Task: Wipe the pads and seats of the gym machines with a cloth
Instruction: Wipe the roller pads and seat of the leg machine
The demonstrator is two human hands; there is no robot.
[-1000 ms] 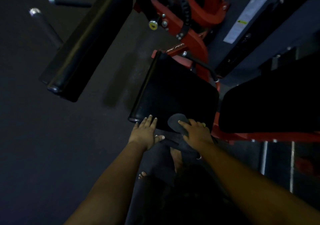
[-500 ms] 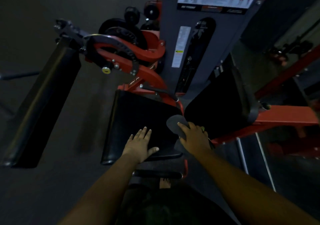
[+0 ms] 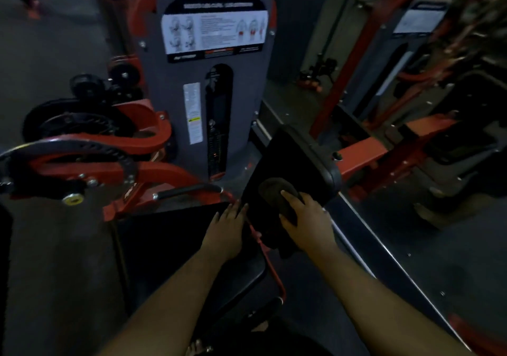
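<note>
two hands at the back pad, cloth under the right

the right hand presses a dark cloth flat against the back pad, fingers laid over the cloth, not clearly curled. the pad's long axis runs up and away from this hand, so most unwiped surface likely lies ahead of the cloth. the left hand, fingers loosely spread, rests on the seat just left of the back pad, and is the farther one from the cloth. beyond the back pad's left edge stands the grey weight stack cover; a red frame bar runs between seat and pad.
</note>
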